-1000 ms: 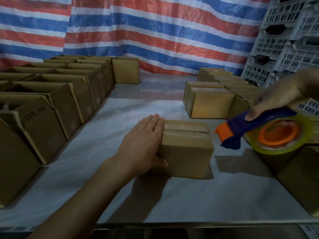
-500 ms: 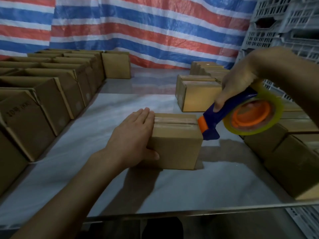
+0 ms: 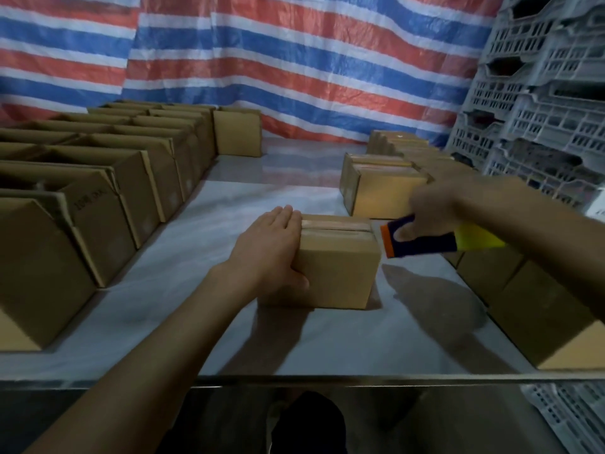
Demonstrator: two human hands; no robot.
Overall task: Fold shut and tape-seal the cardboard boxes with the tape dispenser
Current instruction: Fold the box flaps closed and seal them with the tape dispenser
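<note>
Hands differ: left hand point(image 3: 271, 253) clasps the center box point(image 3: 337, 263), thumb in front; right hand point(image 3: 435, 208), blurred, grips the tape dispenser point(image 3: 425, 239) beside it.

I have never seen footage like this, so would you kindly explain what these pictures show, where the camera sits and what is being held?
There is no machine here: these are a person's two bare hands. All the pictures come from one wide-angle camera worn on the head, looking forward and down, which is why both forearms reach in from below.

The left hand steadies a box with its flaps folded shut: the fingers lie flat against its left end and the thumb goes round the front. The right hand, blurred by motion, grips a blue-and-orange tape dispenser just beside the box's right edge.

On the table, open boxes stand in rows on the left and shut boxes on the right. Behind are a striped tarp and stacked grey crates.
</note>
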